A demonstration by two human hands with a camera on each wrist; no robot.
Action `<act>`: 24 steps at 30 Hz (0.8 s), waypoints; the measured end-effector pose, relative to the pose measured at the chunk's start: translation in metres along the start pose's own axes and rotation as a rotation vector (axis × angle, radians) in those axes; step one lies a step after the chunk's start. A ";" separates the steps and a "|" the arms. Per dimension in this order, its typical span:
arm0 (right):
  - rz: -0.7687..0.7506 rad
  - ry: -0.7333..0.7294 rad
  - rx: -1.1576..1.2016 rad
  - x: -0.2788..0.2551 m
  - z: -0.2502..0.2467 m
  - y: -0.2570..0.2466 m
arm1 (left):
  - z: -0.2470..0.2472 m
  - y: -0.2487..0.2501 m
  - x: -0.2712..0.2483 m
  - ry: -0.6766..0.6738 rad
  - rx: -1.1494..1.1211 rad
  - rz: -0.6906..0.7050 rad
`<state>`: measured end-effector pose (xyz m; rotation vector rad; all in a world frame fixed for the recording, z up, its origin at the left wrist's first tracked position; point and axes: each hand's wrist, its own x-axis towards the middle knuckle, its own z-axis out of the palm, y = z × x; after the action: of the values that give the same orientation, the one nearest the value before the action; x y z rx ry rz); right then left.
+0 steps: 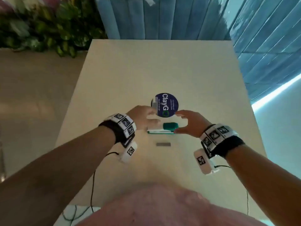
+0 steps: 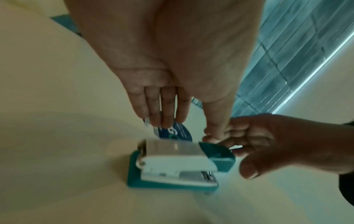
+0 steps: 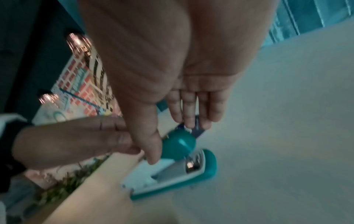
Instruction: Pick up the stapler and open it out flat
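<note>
A teal and white stapler [image 1: 170,126] lies on the cream table [image 1: 162,70], its top arm with the teal cap [image 3: 178,144] raised off the base [image 2: 168,184]. My left hand [image 1: 143,116] hovers over the stapler's rear with fingers [image 2: 166,109] straight, their tips beyond it. My right hand [image 1: 189,123] brackets the teal front end: thumb [image 2: 249,169] on the near side, fingers behind. Its thumb [image 3: 151,145] lies along the cap, and no firm grip shows. Both thumbs meet above the stapler.
A round blue "ClayGo" sign [image 1: 167,104] stands just behind the stapler. A grey strip of staples [image 1: 163,144] lies nearer to me. Green plants [image 1: 48,30] are beyond the table's left edge, and a blue panelled wall [image 1: 162,17] is behind.
</note>
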<state>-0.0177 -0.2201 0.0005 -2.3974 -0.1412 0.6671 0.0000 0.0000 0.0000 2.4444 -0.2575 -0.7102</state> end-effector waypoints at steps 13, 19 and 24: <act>-0.008 -0.028 -0.187 0.025 0.030 0.001 | 0.050 0.032 0.025 -0.027 0.130 0.172; -0.006 -0.052 -0.201 0.026 0.029 0.002 | 0.047 0.033 0.026 -0.023 0.188 0.194; 0.002 -0.025 -0.181 0.028 0.032 0.006 | 0.032 0.027 0.014 0.082 0.055 0.225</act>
<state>-0.0096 -0.2000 -0.0370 -2.5622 -0.2178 0.7129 -0.0063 -0.0417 -0.0120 2.4390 -0.5161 -0.5098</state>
